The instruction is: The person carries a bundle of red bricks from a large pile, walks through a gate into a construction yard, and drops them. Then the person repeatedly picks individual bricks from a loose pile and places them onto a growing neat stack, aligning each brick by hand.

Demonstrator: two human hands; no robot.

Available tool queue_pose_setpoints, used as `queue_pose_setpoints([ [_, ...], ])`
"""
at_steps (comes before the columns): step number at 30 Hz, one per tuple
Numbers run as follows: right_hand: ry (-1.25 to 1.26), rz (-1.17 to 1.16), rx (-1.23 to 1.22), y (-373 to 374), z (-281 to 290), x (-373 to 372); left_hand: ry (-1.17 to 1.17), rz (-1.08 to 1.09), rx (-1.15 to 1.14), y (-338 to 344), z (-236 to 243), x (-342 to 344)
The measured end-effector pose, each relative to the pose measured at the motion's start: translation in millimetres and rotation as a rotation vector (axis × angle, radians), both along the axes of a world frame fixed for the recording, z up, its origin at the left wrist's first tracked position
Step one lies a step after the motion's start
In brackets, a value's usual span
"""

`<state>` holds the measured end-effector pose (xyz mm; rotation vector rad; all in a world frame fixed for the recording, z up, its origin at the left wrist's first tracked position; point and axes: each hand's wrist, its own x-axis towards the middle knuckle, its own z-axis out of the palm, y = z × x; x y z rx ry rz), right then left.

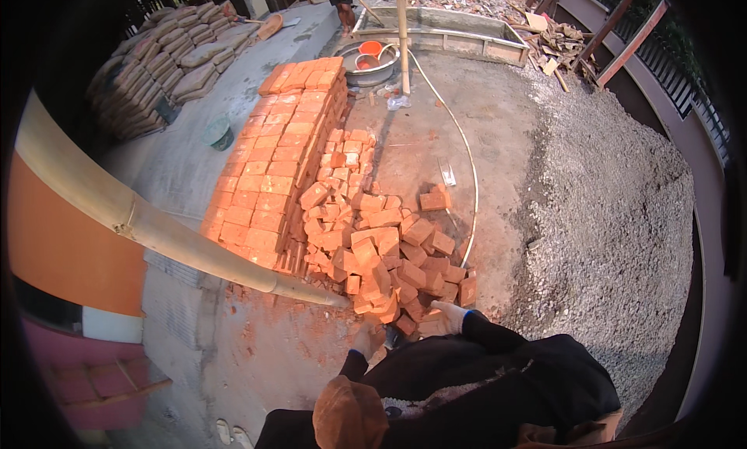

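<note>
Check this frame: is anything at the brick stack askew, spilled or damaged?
Yes. Beside the neat brick stack, a loose heap of bricks lies tumbled at all angles, one stray brick apart. Both gloved hands reach its near edge.

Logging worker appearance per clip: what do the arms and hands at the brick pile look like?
The camera wearer's own arms do not show. Those in view seem to belong to a person bent over below, in a brown cap: black long sleeves and pale work gloves, the one nearer the picture's right with a blue cuff. Markings cannot be made out.
</note>
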<state>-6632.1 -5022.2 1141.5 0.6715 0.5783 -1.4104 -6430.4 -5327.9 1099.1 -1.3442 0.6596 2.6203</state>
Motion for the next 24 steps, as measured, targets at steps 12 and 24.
queue_pose_setpoints([
  [12,0.607,-0.236,0.768,386,-112,-58,-0.369,-0.347,-0.411,240,-5,-104],
  [24,0.294,-0.027,1.062,712,-121,-144,-0.267,-0.514,-0.890,332,9,-262],
])
